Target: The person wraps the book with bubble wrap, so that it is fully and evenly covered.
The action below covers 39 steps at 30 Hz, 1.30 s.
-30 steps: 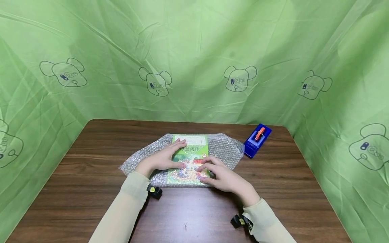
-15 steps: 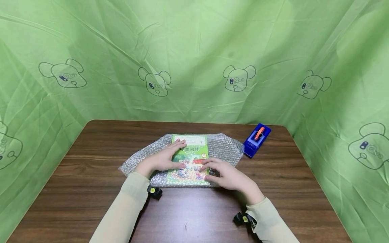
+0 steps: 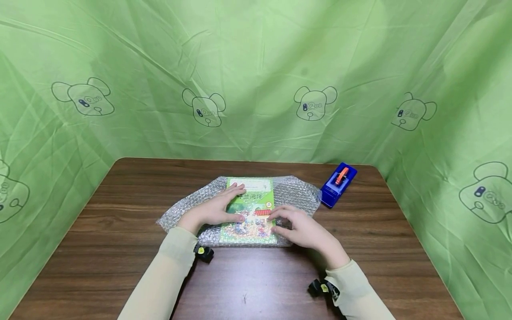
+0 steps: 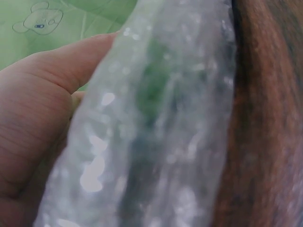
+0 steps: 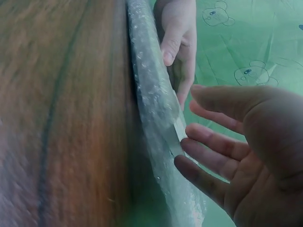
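Observation:
A green illustrated book lies on a sheet of bubble wrap, its lower part seen through a layer of the wrap. My left hand rests across the book's left side, fingers spread and thumb on the cover. At the right edge my right hand has its fingers loosely bent, fingertips beside the cover. Close up, the wrapped edge fills the left wrist view. In the right wrist view, the right hand has parted fingers near the book's edge; whether they touch is unclear.
A blue tape dispenser with an orange part stands at the back right, beside the wrap's right corner. The brown wooden table meets green curtains printed with bear heads at the back and sides.
My right hand has shifted slightly right, its fingers drawing back from the cover toward the book's right edge. My left hand, the book and the wrap have stayed put.

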Each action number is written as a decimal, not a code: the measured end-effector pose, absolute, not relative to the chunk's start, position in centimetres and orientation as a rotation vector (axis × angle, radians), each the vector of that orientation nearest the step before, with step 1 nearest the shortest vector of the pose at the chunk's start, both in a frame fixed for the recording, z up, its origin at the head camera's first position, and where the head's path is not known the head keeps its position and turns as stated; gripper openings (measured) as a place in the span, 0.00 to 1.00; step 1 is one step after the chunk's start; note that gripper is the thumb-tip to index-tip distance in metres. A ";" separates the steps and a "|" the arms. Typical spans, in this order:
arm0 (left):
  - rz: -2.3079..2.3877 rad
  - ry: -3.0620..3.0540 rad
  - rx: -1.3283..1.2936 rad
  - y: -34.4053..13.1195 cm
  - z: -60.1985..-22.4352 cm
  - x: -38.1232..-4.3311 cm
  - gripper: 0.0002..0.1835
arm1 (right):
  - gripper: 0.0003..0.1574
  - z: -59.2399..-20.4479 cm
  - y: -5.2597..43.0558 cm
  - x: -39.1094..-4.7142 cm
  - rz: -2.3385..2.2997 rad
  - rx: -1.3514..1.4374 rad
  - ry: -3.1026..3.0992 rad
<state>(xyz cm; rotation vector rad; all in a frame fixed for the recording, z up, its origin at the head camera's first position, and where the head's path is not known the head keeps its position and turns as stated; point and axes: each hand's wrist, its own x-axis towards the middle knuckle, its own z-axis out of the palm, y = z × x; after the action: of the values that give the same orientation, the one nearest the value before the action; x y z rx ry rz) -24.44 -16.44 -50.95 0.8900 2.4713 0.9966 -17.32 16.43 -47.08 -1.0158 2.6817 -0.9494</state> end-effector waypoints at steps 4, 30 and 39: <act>0.995 2.470 0.887 -16.4 -50.9 -24.4 0.56 | 0.16 -47.0 17.2 -17.6 -0.982 -0.952 2.767; 0.980 2.485 0.870 -16.6 -51.0 -24.5 0.56 | 0.19 -45.7 25.7 -19.4 -0.943 -0.250 2.803; 0.970 2.480 0.881 -16.6 -50.8 -24.4 0.56 | 0.34 -45.6 27.4 -19.4 -0.847 -0.194 2.750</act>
<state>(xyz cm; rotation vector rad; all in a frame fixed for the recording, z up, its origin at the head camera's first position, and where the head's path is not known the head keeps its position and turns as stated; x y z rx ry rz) -24.44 -16.63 -50.83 0.8808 2.4800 0.9702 -19.38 27.40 -45.62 -0.1938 2.7497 -0.8470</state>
